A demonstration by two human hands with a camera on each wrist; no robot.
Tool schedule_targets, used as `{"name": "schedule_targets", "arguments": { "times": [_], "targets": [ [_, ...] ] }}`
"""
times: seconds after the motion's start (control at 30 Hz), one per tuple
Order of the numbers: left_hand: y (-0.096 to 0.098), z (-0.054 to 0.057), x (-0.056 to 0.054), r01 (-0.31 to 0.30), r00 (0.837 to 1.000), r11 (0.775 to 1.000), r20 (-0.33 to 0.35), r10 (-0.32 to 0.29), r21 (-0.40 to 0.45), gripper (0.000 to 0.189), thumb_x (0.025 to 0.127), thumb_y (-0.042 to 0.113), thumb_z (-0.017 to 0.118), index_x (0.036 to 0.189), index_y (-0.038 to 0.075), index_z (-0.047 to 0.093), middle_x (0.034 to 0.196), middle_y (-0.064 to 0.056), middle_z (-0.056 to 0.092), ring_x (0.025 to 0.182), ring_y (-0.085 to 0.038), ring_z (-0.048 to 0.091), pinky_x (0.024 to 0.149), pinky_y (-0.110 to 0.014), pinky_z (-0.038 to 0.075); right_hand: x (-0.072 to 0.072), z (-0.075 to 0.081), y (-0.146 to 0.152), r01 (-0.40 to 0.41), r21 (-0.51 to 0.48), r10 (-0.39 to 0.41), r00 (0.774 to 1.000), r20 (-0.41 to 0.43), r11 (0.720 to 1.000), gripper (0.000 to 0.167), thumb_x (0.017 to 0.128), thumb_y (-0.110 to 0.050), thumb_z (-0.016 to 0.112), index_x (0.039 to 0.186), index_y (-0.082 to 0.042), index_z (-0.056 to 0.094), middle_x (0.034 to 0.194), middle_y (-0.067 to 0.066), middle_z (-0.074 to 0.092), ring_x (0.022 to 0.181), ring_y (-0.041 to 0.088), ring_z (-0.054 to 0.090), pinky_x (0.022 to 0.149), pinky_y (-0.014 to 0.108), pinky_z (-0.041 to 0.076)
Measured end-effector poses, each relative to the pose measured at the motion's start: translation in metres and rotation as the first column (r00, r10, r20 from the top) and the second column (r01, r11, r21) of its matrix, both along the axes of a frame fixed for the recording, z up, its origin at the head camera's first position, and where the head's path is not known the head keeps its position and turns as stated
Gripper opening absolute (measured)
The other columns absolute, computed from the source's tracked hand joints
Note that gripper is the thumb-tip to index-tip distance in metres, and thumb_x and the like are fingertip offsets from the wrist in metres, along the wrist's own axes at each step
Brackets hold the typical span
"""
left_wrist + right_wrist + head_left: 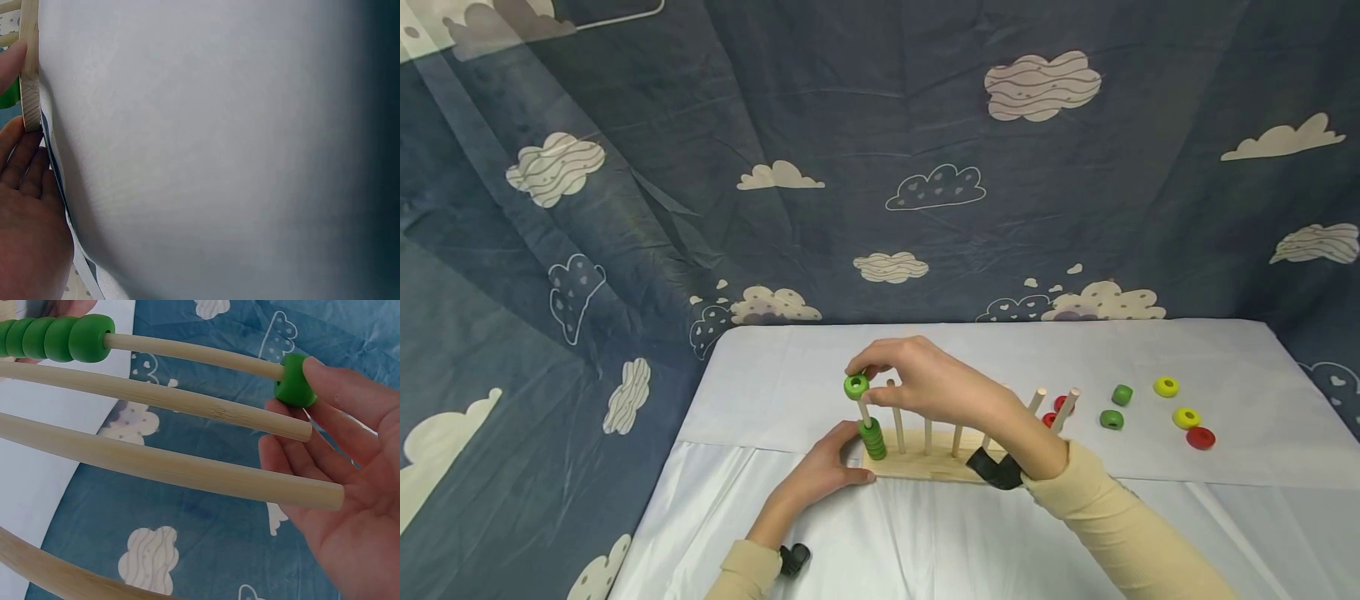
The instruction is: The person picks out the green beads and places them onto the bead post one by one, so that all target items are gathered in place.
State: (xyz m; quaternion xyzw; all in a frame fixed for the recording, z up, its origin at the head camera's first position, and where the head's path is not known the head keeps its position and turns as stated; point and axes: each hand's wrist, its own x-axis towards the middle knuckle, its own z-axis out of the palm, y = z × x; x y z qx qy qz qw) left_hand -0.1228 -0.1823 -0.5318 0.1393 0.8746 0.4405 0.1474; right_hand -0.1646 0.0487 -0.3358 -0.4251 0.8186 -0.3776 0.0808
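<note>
A green bead is pinched between the thumb and fingers of my right hand, at the top of the leftmost peg. In the right wrist view the peg's tip meets the hole of this bead. Lower on that peg sits a stack of several green beads. My left hand grips the left end of the wooden peg rack, thumb at the front edge and fingers round the end. The left wrist view shows the thumb and fingers at the rack's base. The other pegs stand bare where visible; my right forearm hides part of the rack.
Right of the rack lie loose beads on the white cloth: two green beads, two yellow beads and a red bead. More red beads show behind the rightmost pegs. A dark cloud-patterned curtain stands behind.
</note>
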Motion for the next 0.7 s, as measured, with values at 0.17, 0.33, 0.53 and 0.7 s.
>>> {"name": "schedule_targets", "arguments": {
  "times": [0.17, 0.33, 0.53, 0.7],
  "targets": [
    [0.0004, -0.0002, 0.0002, -0.003, 1.0, 1.0, 0.002, 0.003, 0.004, 0.068, 0.079, 0.03, 0.08, 0.141, 0.024, 0.051, 0.138, 0.01, 0.05, 0.138, -0.016, 0.037, 0.114, -0.046, 0.029, -0.0001, -0.0014, -0.0008, -0.006, 0.016, 0.006, 1.0, 0.007, 1.0, 0.028, 0.089, -0.011, 0.074, 0.116, -0.014, 0.069, 0.105, -0.012, 0.066, 0.099, 0.003, 0.06, 0.086, 0.027, 0.051],
    [0.0002, -0.0006, 0.0002, -0.004, 1.0, 1.0, 0.0, 0.004, 0.005, 0.068, 0.079, 0.03, 0.081, 0.14, 0.024, 0.052, 0.138, 0.01, 0.05, 0.138, -0.017, 0.037, 0.114, -0.047, 0.029, -0.0006, -0.0015, -0.0011, -0.008, 0.033, 0.008, 1.0, 0.013, 0.999, 0.028, 0.089, -0.011, 0.074, 0.116, -0.015, 0.069, 0.106, -0.012, 0.066, 0.1, 0.004, 0.061, 0.087, 0.026, 0.051],
    [0.0006, 0.0, 0.0001, -0.01, 1.0, 1.0, 0.006, 0.01, 0.002, 0.069, 0.079, 0.03, 0.081, 0.141, 0.022, 0.052, 0.139, 0.008, 0.05, 0.138, -0.018, 0.037, 0.114, -0.047, 0.029, 0.0001, -0.0008, 0.0008, 0.008, 0.024, -0.008, 1.0, 0.006, 1.0, 0.031, 0.089, -0.01, 0.074, 0.119, -0.014, 0.068, 0.11, -0.008, 0.067, 0.102, 0.006, 0.061, 0.088, 0.032, 0.052],
    [0.0013, 0.0011, 0.0003, -0.014, 1.0, 1.0, 0.003, 0.014, 0.007, 0.066, 0.078, 0.028, 0.081, 0.138, 0.02, 0.054, 0.137, 0.006, 0.052, 0.137, -0.019, 0.038, 0.114, -0.047, 0.029, 0.0031, 0.0019, 0.0052, 0.037, -0.01, -0.037, 0.999, -0.015, 0.999, 0.031, 0.09, -0.012, 0.073, 0.119, -0.017, 0.068, 0.112, -0.013, 0.065, 0.104, 0.003, 0.059, 0.088, 0.028, 0.051]
  ]
}}
